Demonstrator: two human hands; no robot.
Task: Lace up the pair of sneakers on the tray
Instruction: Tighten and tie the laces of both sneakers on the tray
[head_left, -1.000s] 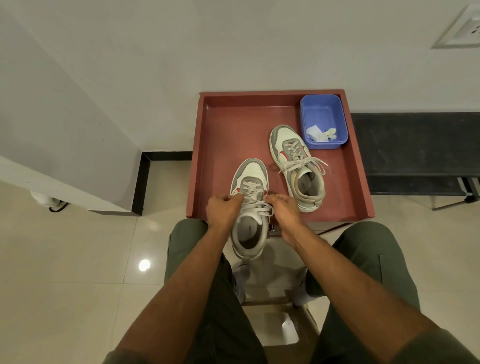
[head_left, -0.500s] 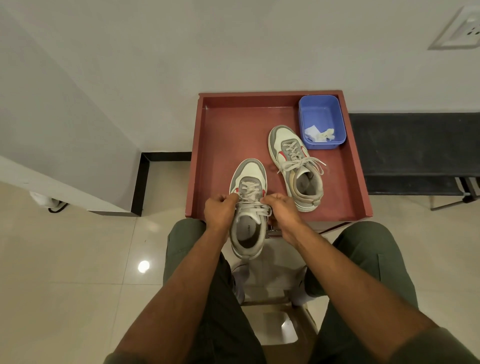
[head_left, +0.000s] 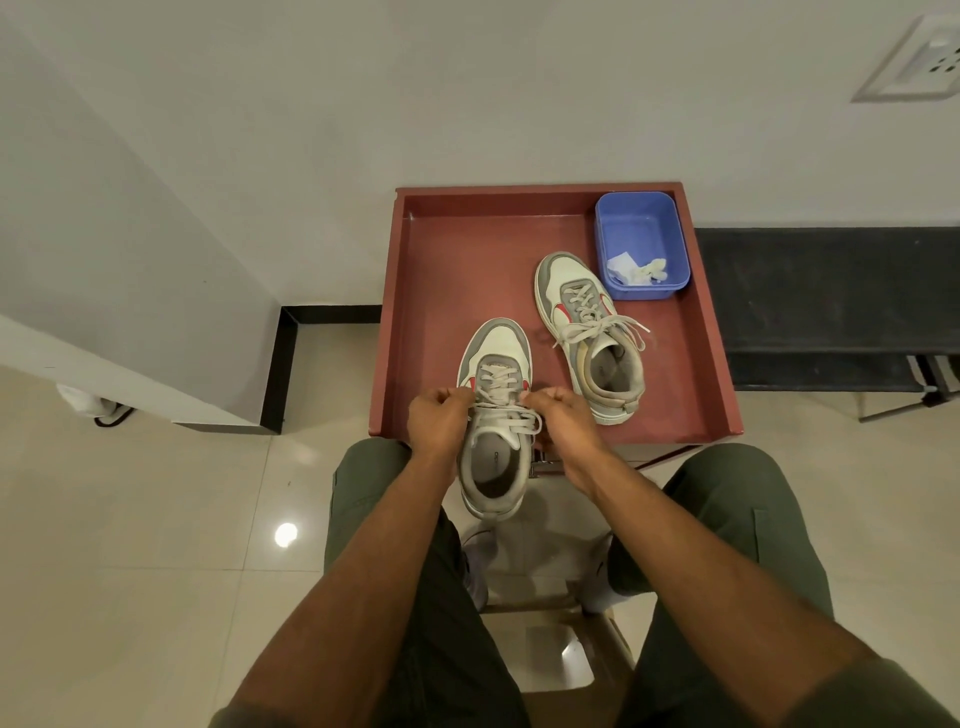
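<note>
Head view puts both of my hands at the centre of the frame, one on each side of the near sneaker (head_left: 493, 415). My left hand (head_left: 436, 423) is curled tight, its fingertips pinching the white lace (head_left: 511, 421) at the shoe's left edge. My right hand (head_left: 561, 423) is curled the same way and pinches the lace at the right edge. Neither hand is relaxed; both are clenched on lace. The laces between them are flat, woven and off-white, crossing over a grey tongue.

That shoe has a grey suede-looking toe band, a smooth white toe panel and small red accents. Its heel hangs over the near rim of the red-brown tray (head_left: 441, 270), and its toe points toward the top of the frame. The tray is square and matte, with raised walls.

Right of centre, the second sneaker (head_left: 587, 332) lies flat in the tray, laced, with its loose ends splayed to both sides. Just beyond its toe, in the tray's upper right corner, sits a blue plastic tub (head_left: 641, 228), glossy with rounded corners, holding crumpled white scraps (head_left: 636, 267).
</note>
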